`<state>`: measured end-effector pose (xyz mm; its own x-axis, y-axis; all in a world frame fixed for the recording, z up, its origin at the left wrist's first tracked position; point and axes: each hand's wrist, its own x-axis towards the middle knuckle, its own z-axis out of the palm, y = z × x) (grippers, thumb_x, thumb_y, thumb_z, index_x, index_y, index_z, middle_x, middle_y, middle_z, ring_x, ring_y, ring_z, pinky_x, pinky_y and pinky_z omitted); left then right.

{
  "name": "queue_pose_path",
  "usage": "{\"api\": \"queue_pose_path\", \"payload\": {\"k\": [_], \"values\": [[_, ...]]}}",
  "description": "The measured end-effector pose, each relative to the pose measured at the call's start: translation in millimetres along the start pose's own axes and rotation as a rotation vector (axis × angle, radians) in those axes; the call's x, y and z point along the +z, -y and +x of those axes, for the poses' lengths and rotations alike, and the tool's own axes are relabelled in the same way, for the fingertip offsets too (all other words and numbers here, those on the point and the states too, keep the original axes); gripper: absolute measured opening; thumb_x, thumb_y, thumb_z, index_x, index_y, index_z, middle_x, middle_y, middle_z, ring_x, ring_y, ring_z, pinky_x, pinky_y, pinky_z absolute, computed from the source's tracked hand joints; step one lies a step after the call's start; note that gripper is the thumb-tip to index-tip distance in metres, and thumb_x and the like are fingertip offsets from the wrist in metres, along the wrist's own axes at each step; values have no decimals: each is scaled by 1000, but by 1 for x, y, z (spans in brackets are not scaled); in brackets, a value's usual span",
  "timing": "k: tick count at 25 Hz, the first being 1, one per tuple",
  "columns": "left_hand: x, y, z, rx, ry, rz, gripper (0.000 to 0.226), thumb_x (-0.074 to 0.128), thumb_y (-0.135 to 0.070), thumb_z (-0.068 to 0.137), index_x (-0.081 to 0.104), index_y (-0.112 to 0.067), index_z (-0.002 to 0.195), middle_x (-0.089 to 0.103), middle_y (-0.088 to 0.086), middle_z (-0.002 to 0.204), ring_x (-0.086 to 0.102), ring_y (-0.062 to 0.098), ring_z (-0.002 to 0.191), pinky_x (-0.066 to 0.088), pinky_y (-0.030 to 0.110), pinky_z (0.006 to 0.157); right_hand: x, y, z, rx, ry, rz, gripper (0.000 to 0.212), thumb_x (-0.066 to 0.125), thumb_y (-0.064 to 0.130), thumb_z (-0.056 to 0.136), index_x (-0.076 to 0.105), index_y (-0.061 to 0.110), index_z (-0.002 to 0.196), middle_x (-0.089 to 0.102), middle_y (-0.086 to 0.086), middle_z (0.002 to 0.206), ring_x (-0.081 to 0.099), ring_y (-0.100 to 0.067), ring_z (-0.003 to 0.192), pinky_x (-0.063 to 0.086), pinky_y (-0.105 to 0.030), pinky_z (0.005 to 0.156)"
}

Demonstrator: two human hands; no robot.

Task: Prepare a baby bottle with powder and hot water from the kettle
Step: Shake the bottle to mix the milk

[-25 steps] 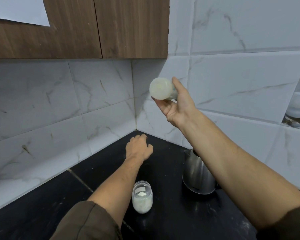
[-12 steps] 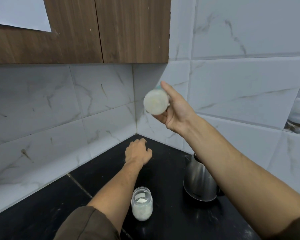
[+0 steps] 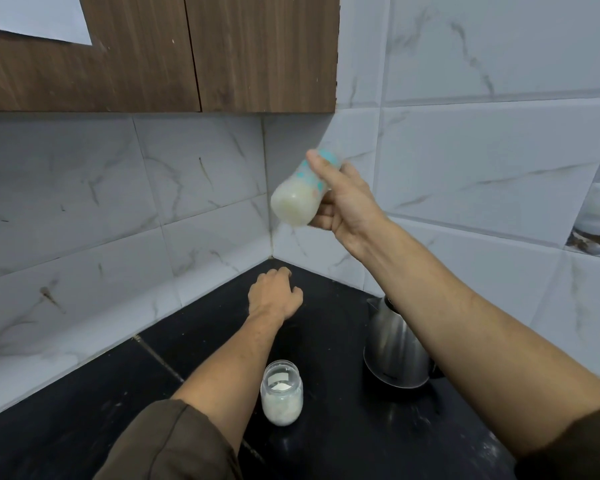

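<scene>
Hidden: bottle (image 3: 300,195) top blurred, behind fingers; kettle's (image 3: 392,348) right side behind forearm.
Bottle: held high above kettle, tilted, milky liquid inside.
Jar (image 3: 281,393): left of kettle, white powder inside.
Right hand (image 3: 347,202): clamped round bottle.
Left hand (image 3: 274,299): left of kettle, fingers loosely curled, tips hidden.

Right hand (image 3: 349,202) raised, gripping bottle (image 3: 297,199); left hand (image 3: 274,296) low, fingers curled.
</scene>
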<state>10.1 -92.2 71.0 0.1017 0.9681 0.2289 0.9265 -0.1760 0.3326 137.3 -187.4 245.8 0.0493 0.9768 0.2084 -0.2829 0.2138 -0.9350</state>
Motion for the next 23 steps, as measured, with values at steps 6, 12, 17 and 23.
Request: {"api": "queue_pose_path", "payload": {"k": [6, 12, 17, 23], "values": [[1, -2, -1, -7, 0, -1, 51, 60, -36, 98, 53, -19, 146, 61, 4, 137, 58, 25, 123, 54, 44, 98, -5, -18, 1, -53, -30, -25, 61, 78, 39, 93, 49, 23, 143, 69, -16, 125, 78, -28, 95, 63, -39, 68], [4, -4, -2, 9, -13, -8, 50, 58, -36, 97, 55, -19, 144, 62, 4, 137, 57, 26, 124, 52, 45, 99, -7, -11, 7, -55, -234, 330, 60, 78, 41, 93, 48, 21, 140, 67, -15, 126, 78, -30, 95, 64, -38, 68], [2, 1, 1, -5, -4, -7, 50, 60, -37, 98, 54, -20, 145, 61, 3, 138, 57, 25, 126, 53, 44, 99, -2, -6, -9, -108, 61, -90, 48, 71, 42, 97, 56, 22, 138, 71, -9, 114, 76, -21, 83, 60, -32, 62], [1, -2, -6, -2, -16, 2, 50, 58, -36, 98, 54, -19, 145, 62, 4, 137, 57, 25, 125, 52, 43, 99, -10, 8, -1, 63, -60, 181, 49, 73, 47, 94, 58, 18, 131, 72, -17, 119, 77, -28, 89, 66, -38, 68]]}}
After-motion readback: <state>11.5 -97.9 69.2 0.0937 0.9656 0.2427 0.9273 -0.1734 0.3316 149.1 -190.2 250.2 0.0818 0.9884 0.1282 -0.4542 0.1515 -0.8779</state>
